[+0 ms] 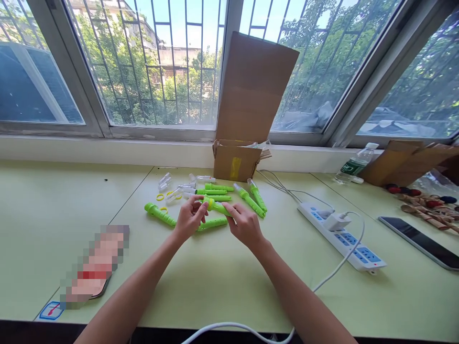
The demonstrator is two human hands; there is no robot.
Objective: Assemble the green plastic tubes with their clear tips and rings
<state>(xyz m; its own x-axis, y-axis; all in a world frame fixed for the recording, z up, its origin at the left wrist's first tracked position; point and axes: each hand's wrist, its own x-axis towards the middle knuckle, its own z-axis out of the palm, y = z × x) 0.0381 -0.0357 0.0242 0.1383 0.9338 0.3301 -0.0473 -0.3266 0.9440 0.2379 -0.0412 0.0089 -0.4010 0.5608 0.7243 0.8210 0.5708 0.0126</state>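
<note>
Head view looks down at a pale green table (53,215). On the far left lies a blurred-out thing (95,267). Next come small yellow rings (160,197), clear little caps (165,180) and a loose green tube (159,215).

The left hand (188,220) pinches the wide ribbed end of a green plastic tube (218,207) with its fingertips. The right hand (245,224) closes its fingers around the thin end of the same tube. The tube is held just above the middle of the table, near more green tubes (218,192).

It looks light, hard and a bit smooth, so I think the ribbed end is the best place to grip. It probably does not break easily.

Behind stands an open cardboard box (234,162). On the right lie a white power strip (342,236), a water bottle (355,165) and a phone (419,241).
</note>
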